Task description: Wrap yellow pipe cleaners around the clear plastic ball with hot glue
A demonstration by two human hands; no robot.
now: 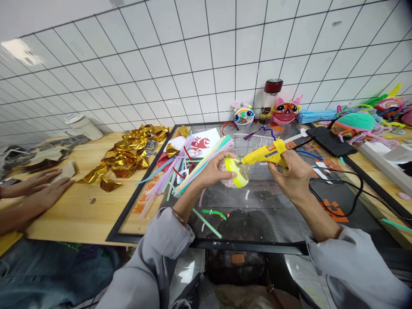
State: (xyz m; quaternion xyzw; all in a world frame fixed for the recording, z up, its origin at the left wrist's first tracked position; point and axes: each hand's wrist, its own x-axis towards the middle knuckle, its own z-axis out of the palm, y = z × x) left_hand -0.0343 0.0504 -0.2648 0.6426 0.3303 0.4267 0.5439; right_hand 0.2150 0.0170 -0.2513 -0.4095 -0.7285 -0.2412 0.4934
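My left hand (216, 168) is closed around a small round clear container (236, 172) with a bright yellow band round it. Something pale and pinkish covers its left side. In my right hand (292, 169) is a yellow hot glue gun (262, 155), its nozzle pointing left at the container's upper edge. Whether the nozzle touches the band or hovers just off it, I cannot tell. Under and left of my left hand lies a bundle of pastel pipe cleaners (193, 169). A green pipe cleaner piece (213, 213) rests on the dark board below.
A framed dark board (273, 223) lies on the wooden table. Behind it stand two decorated animal faces (243, 116) and a glass bottle (269, 103). A black phone (333, 140) and looping cable (357, 197) are at right. Gold foil (125, 156) and another person's hands (48, 189) are left.
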